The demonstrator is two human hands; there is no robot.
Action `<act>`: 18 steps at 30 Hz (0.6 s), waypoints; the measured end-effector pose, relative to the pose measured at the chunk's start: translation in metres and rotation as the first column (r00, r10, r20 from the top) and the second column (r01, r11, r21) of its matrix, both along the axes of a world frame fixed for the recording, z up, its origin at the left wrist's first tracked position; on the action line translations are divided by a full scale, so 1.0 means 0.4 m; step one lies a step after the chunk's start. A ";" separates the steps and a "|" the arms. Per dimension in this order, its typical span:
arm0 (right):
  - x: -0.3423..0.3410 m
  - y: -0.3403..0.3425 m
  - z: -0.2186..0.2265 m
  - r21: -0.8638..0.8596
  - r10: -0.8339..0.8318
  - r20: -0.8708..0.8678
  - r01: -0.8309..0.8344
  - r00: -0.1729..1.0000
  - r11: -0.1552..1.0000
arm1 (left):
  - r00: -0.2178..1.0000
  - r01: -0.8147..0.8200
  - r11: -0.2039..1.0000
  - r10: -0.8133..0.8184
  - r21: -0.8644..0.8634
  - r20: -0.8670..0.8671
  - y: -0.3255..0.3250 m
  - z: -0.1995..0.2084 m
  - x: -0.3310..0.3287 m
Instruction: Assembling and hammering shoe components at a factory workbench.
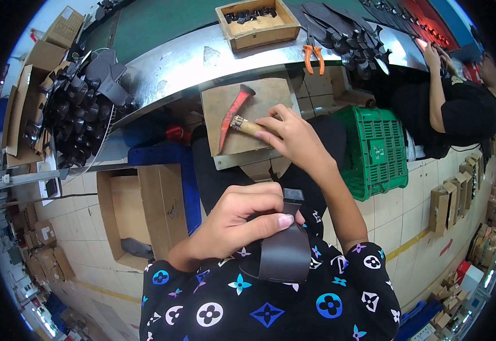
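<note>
In the head view, close before the wearer's patterned shirt (268,298), the left hand (245,219) grasps a dark sandal-like piece (285,258) with a wide strap. Farther forward, the right hand (293,135) grips, by its fingers, the wooden handle of a red hammer (232,115) over a squarish board (272,94) beside a metal-edged bench (168,74).

Hammer handle (247,126) partly behind fingers (273,124)
</note>
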State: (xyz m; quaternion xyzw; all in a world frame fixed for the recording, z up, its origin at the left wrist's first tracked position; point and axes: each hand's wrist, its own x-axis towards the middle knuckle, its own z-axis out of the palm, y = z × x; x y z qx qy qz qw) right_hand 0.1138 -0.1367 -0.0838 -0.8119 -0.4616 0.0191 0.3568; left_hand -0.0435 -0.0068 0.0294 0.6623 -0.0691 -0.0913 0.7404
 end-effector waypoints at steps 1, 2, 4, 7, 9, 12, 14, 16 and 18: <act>-0.010 -0.003 -0.010 0.005 -0.036 0.020 0.036 0.999 0.999 | 1.000 0.021 1.000 -0.021 -0.001 -0.004 -0.001 -0.001 0.005; -0.012 -0.004 -0.014 0.008 -0.055 0.014 0.055 0.998 0.998 | 0.999 0.040 0.999 -0.040 0.001 -0.011 -0.003 0.001 0.008; -0.004 -0.013 -0.034 0.008 -0.057 -0.007 0.058 0.998 0.998 | 0.989 -0.112 0.994 0.110 -0.016 -0.096 -0.007 -0.006 0.019; 0.024 -0.008 -0.048 0.042 -0.031 -0.022 0.032 0.999 0.999 | 0.928 -0.342 0.934 0.353 0.099 -0.123 0.008 -0.025 0.020; 0.037 -0.007 -0.059 0.076 0.028 -0.019 -0.026 0.999 0.997 | 0.880 -0.458 0.869 0.473 0.189 -0.044 0.035 -0.041 0.038; 0.035 -0.006 -0.029 0.012 0.060 -0.092 -0.059 0.994 0.998 | 0.776 -0.625 0.708 0.607 0.328 0.169 0.093 -0.065 0.071; 0.042 -0.024 -0.027 0.006 0.031 -0.097 -0.030 0.995 1.000 | 0.663 -0.745 0.574 0.693 0.340 0.283 0.111 -0.071 0.114; 0.074 -0.048 -0.023 0.045 0.056 -0.219 -0.048 0.974 0.998 | 0.683 -0.726 0.587 0.673 0.357 0.283 0.158 -0.092 0.130; 0.074 -0.070 0.066 0.363 0.259 -0.524 -0.063 0.811 0.930 | 0.554 -0.830 0.538 0.765 0.146 0.328 0.147 -0.103 0.167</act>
